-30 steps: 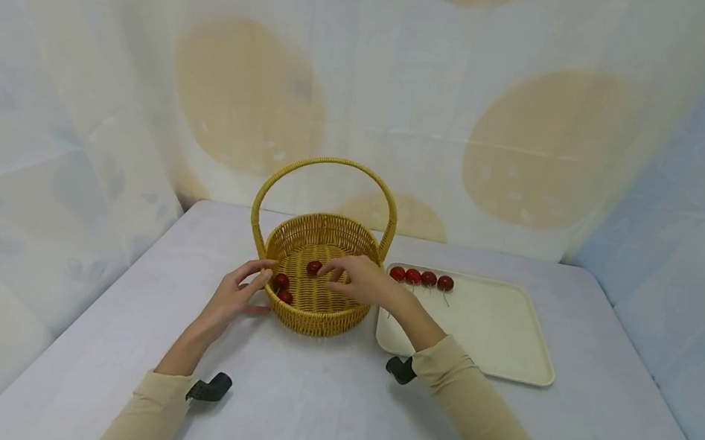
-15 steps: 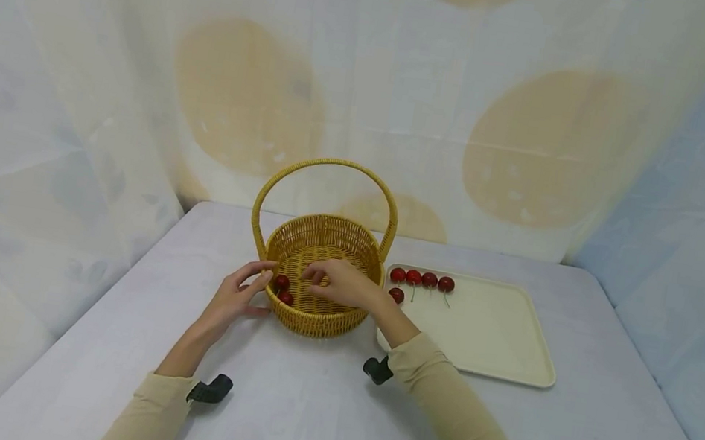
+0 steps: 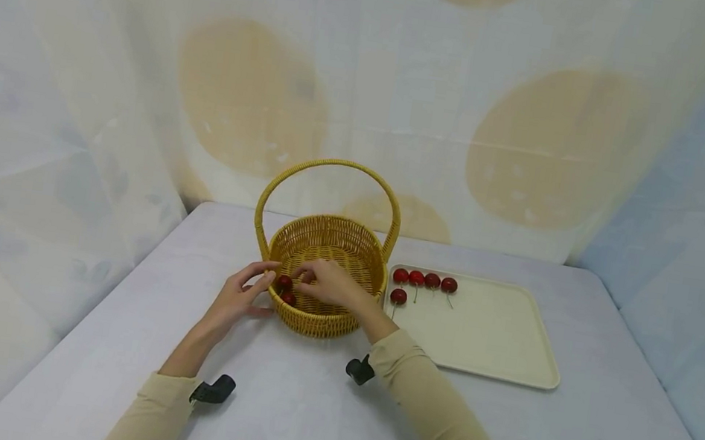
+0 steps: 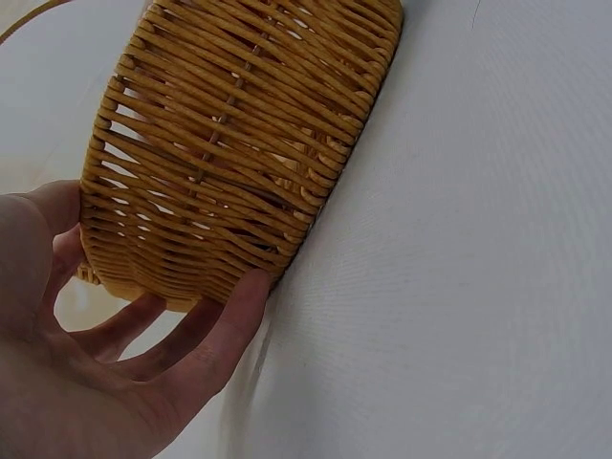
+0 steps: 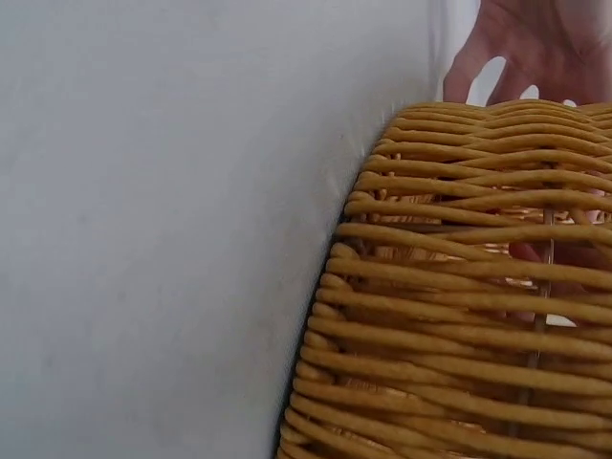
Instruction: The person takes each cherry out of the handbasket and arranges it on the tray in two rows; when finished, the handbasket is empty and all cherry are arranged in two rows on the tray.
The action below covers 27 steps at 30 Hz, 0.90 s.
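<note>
A yellow wicker basket (image 3: 319, 324) with a tall arched handle (image 3: 336, 162) stands on the table. Two dark red cherries lie inside it by the left wall, the upper cherry (image 3: 284, 283) just behind the lower cherry (image 3: 289, 297). My left hand (image 3: 237, 299) holds the basket's left side, its fingers (image 4: 225, 330) spread round the woven wall in the left wrist view. Over the basket's inside, my right hand (image 3: 331, 283) has loosely bent fingers pointing at the cherries, with nothing seen between them. The basket wall mostly hides this hand in the right wrist view.
A cream tray (image 3: 485, 336) lies right of the basket. Several cherries with stems form a row along its back left edge, and one more cherry (image 3: 399, 296) sits in front of the row's left end. Patterned curtains (image 3: 404, 92) close off the table's back and sides.
My right hand has moved left inside the basket, towards the two cherries. The cherry formerly in the basket's middle is now out of sight. My left hand has stayed on the basket's side.
</note>
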Each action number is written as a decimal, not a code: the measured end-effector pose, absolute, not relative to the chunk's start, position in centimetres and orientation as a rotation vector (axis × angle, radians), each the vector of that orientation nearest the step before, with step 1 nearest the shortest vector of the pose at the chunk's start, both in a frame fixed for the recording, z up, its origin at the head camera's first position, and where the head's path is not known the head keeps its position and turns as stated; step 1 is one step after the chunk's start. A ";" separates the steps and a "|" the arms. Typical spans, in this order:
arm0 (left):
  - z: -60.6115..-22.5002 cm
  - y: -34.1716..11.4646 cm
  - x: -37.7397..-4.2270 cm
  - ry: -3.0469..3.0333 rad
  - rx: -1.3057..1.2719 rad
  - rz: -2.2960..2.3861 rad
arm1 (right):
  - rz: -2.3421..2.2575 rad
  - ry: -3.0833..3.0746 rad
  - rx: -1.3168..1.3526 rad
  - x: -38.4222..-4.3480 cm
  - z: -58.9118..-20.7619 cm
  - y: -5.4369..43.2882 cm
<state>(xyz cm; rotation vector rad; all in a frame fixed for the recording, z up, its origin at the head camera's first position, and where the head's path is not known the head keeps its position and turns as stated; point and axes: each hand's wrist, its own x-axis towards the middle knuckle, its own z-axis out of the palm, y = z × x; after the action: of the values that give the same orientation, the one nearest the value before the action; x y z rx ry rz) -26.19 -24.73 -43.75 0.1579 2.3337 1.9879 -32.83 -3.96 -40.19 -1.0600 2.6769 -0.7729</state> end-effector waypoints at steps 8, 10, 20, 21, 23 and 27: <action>-43.6 -24.7 -26.2 2.332 0.153 1.995 | -0.802 2.694 -1.020 -33.3 -40.6 -4.9; -44.1 -24.8 -26.5 2.350 0.149 1.986 | -0.790 2.696 -1.012 -33.3 -40.7 -5.1; -44.8 -24.7 -26.7 2.367 0.161 1.993 | -0.786 2.626 -0.974 -33.1 -40.8 -5.6; -44.7 -24.7 -26.7 2.370 0.164 1.993 | -0.786 2.623 -0.969 -33.1 -40.8 -5.7; -44.6 -24.7 -26.7 2.378 0.159 1.991 | -0.791 2.611 -0.967 -33.1 -40.7 -5.7; -44.6 -24.8 -26.6 2.378 0.158 1.980 | -0.787 2.590 -0.973 -33.1 -40.9 -5.9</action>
<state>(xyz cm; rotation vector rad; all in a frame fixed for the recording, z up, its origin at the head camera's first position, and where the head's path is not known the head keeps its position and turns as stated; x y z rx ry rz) -26.61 -24.81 -44.58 0.1583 2.3784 1.9799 -33.13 -5.90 -40.86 -0.9729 2.5903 -0.7873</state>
